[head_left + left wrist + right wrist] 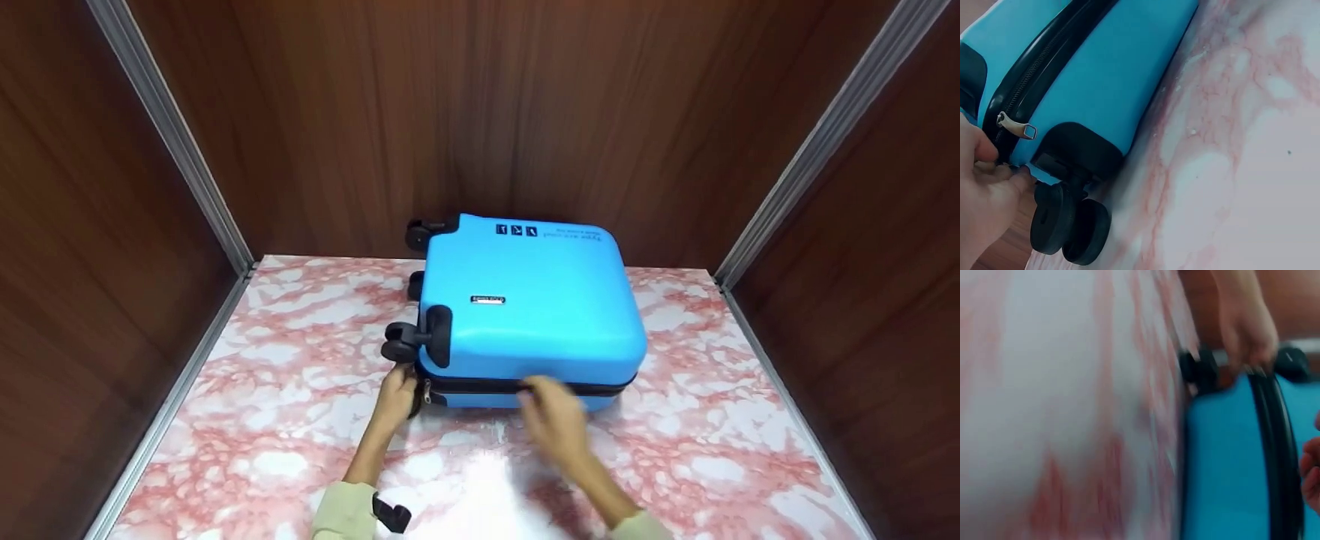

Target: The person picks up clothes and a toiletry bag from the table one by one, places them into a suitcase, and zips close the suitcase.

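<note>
A blue hard-shell suitcase (532, 300) lies flat, its black wheels (401, 343) pointing left. My left hand (395, 397) grips the wheel-end corner, its fingers curled in at the end of the black zipper band (1033, 73). Close by those fingers, a metal zipper pull (1016, 126) hangs loose. My right hand (556, 420), blurred, is at the middle of the zipper along the near side, its fingertips right at the band. In the right wrist view only its bent fingers (1310, 472) show at the edge; I cannot tell if they pinch anything.
The suitcase rests on a red-and-white marbled surface (285, 465). Brown wood-grain panels (487, 112) rise behind it and on both sides, with grey metal strips (180, 142) at the corners. The suitcase's far side stands close to the back panel.
</note>
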A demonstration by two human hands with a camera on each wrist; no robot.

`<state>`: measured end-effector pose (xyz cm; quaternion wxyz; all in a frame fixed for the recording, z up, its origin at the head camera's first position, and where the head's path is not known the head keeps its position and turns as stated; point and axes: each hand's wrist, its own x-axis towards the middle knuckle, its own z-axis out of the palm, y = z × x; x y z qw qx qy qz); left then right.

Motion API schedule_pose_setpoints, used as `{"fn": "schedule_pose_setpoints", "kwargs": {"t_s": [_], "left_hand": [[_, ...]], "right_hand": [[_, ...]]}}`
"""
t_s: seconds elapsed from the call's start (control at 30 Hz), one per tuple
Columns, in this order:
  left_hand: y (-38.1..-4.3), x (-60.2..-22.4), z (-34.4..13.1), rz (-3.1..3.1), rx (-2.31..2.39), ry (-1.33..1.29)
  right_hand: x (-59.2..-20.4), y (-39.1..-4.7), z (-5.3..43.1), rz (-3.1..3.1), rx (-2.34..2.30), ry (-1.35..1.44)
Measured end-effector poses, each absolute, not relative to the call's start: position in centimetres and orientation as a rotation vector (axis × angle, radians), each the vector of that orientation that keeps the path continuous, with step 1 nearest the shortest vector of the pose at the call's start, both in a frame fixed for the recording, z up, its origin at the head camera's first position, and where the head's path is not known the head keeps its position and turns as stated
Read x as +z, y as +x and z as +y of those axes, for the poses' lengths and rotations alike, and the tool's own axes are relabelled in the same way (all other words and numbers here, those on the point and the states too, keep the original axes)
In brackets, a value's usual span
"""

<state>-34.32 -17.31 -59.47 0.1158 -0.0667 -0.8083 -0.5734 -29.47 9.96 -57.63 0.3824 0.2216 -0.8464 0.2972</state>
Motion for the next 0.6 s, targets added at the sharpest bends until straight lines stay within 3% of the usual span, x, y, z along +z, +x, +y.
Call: {"fn": "schedule_pose_setpoints", "kwargs": {"t_s": [0.17, 0.3, 0.6], "left_hand": [[-34.6, -59.2, -17.2, -2.362, -1.682, -0.087], [-34.5, -59.1, -16.9, -2.371, -1.619, -0.059], [-31.4, -59.4, -14.4, -2.389, -1.622, -0.065]], "right_hand": [[-55.9, -30.2, 15.6, -2.024, 0.776, 0.235], [-54.9, -31.1, 18.9, -2.183, 1.049, -0.053], [-54.5, -32.6, 23.2, -2.336, 1.531, -0.117]]}}
